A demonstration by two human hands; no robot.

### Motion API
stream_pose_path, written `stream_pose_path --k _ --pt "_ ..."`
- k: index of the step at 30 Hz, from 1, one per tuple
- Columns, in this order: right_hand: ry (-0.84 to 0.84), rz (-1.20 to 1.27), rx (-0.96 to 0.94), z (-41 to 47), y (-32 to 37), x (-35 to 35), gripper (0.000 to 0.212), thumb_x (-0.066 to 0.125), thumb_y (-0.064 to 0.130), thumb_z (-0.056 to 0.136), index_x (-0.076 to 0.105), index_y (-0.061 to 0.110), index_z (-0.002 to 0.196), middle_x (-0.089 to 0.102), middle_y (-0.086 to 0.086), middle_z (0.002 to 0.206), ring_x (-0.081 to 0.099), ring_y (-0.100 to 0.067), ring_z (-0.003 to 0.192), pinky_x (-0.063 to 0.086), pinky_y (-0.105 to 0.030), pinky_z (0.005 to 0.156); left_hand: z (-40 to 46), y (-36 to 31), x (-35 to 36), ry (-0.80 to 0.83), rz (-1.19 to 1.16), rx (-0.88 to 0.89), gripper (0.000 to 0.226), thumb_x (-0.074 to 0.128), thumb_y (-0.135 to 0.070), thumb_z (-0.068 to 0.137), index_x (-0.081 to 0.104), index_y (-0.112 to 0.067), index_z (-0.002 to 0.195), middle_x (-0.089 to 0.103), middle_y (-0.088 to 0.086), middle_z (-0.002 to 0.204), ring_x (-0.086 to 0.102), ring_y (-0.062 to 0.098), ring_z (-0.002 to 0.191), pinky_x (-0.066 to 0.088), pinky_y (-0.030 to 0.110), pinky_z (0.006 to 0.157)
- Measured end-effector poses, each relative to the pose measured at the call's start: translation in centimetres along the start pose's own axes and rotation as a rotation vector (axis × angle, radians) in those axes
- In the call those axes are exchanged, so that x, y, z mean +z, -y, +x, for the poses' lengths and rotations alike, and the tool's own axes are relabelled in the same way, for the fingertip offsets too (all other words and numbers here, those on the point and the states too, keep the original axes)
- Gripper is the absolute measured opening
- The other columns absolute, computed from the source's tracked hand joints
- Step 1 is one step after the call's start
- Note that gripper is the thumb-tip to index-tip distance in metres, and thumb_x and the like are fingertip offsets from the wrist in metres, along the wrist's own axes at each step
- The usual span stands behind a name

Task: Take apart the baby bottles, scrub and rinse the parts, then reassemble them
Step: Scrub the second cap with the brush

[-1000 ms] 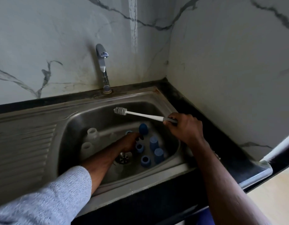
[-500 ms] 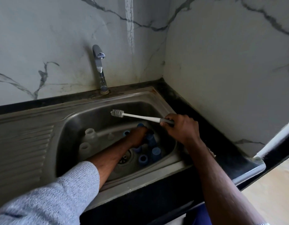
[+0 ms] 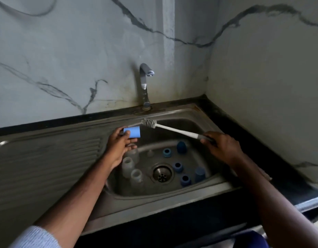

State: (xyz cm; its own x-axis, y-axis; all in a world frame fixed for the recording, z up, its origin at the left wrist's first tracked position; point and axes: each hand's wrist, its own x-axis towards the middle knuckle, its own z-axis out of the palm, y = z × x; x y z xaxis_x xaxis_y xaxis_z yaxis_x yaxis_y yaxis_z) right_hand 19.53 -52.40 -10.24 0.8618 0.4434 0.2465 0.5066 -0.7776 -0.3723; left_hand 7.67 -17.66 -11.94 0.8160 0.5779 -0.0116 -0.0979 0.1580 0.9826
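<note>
1. Now holding a blue cap up out of the sink, pinched in left hand.
2. Gripping brush handle in right hand, bristles nearing the cap's mouth.
3. Probably starting scrubbing; other parts waiting below.

1. The left hand holds a light blue cap on its side above the sink.
2. The right hand grips a bottle brush, its bristle head just beside the cap.
3. Clear bottles, dark blue rings and caps stand around the drain.
4. A tap rises behind the basin.
</note>
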Motion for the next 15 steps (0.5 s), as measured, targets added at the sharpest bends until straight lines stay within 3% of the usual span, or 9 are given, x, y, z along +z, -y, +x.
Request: stream_pose_path --k 3,8,11,15 --pt "-0.011 -0.035 -0.094 -0.6 1.4 0.4 0.035 0.054 0.055 0.096 0.063 0.039 0.127 0.069 0.011 0.123 0.066 -0.016 0.108 0.048 -0.027 0.084 -1.4 -0.6 -1.5 0.034 -0.084 0.004 0.023 0.048 -0.013 0.104 0.051 -0.014 0.127 0.068 0.014 0.096 0.072 0.02 0.071 0.059 0.028 0.057" --pt "-0.048 -0.05 -0.135 -1.2 2.5 0.3 0.041 0.052 0.058 0.094 0.063 0.037 0.127 0.069 0.01 0.123 0.068 -0.016 0.107 0.052 -0.03 0.083 -1.5 -2.0 -2.6 -0.016 -0.171 0.067 0.01 0.049 -0.013 0.104 0.056 -0.01 0.111 0.064 0.016 0.089 0.069 0.017 0.062 0.058 0.027 0.055" --pt "-0.031 -0.073 -0.203 -1.2 3.3 0.2 0.043 0.047 0.062 0.092 0.061 0.04 0.126 0.068 0.012 0.123 0.066 -0.013 0.107 0.055 -0.034 0.085 -1.3 -2.2 -3.4 0.036 -0.104 0.05 0.016 0.048 -0.014 0.104 0.056 -0.008 0.116 0.062 0.016 0.087 0.065 0.016 0.059 0.059 0.028 0.057" --pt "-0.092 -0.098 -0.251 0.0 4.7 -0.1 0.039 0.051 0.055 0.097 0.061 0.037 0.13 0.067 0.009 0.127 0.064 -0.014 0.111 0.051 -0.029 0.085 -1.4 -2.3 -4.1 0.113 -0.007 0.04 0.013 0.047 -0.016 0.104 0.06 -0.011 0.104 0.058 0.018 0.077 0.063 0.016 0.053 0.058 0.027 0.054"
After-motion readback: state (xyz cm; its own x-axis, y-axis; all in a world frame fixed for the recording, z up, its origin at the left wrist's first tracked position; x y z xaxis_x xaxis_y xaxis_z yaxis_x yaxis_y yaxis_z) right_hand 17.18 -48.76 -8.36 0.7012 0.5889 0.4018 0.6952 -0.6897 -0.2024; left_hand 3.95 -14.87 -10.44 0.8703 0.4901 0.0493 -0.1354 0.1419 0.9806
